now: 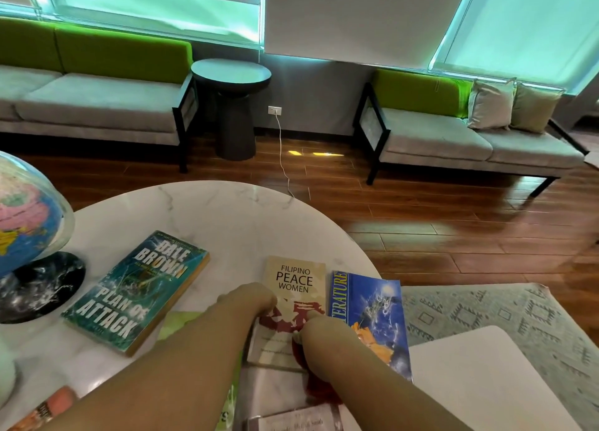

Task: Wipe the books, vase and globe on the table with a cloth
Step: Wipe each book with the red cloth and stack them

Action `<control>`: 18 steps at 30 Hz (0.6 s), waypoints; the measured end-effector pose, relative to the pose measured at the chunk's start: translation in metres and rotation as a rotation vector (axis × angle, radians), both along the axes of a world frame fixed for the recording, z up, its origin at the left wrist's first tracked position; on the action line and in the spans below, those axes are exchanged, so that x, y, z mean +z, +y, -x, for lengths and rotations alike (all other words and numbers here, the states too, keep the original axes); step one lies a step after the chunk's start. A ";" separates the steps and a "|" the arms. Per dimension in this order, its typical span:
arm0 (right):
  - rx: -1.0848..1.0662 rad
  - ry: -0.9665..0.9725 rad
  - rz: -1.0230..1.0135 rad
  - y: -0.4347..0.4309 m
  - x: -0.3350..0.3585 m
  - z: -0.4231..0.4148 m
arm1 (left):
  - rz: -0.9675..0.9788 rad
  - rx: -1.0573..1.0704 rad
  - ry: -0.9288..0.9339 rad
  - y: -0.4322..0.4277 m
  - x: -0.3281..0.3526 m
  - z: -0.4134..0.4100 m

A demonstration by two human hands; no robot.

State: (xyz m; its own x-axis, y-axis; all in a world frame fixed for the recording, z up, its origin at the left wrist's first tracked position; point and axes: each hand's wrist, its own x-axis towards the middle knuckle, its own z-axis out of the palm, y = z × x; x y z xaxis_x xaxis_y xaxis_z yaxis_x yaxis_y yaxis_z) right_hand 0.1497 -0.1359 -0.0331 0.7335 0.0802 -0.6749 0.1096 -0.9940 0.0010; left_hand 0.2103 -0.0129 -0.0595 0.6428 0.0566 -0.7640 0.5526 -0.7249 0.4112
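- Books lie flat and face up on a round white marble tabletop [227,213], spread apart so that each cover can be reached and wiped.
- Cream book [299,280], titled "Filipino Peace Women", sits near the tabletop's near right edge. It is the one being cleaned; its matte paper cover carries a red printed shape.
- Left hand [249,301] rests at the cream book's left edge, probably steadying it. Its fingers are hidden, so I cannot tell if it grips.
- Right hand [312,320] lies on the cream book's lower right part and appears to hold a bunched red cloth [319,385], which shows beneath the wrist as soft, crumpled fabric.
- Blue book [369,317], glossy, lies just right of the cream book, almost touching it and overhanging the tabletop's edge.
- Teal paperback [136,291], thick with worn yellowed pages, lies left of the cream book, well apart and angled.
- Globe [26,210], smooth and brightly coloured, stands far left of the cream book on a round black marbled base.
- No vase can be clearly made out.
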 end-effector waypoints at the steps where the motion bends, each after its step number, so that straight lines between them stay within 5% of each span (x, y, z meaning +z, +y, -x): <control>1: 0.016 -0.026 -0.019 0.000 -0.001 0.000 | -0.040 -0.028 -0.038 0.003 0.001 0.003; 8: -0.114 0.045 0.023 0.002 -0.003 -0.010 | -0.198 -0.224 -0.158 0.015 -0.004 0.007; 18: 0.054 -0.070 -0.073 -0.016 0.003 0.000 | 0.412 0.192 -0.341 0.025 -0.016 0.042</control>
State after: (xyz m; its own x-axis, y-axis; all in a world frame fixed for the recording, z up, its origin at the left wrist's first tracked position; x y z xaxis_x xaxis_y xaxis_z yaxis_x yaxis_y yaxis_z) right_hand 0.1494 -0.1518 -0.0300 0.7717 0.1675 -0.6135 0.1649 -0.9844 -0.0613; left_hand 0.1686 0.0123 -0.0751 0.8643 -0.0622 -0.4991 0.4452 -0.3669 0.8168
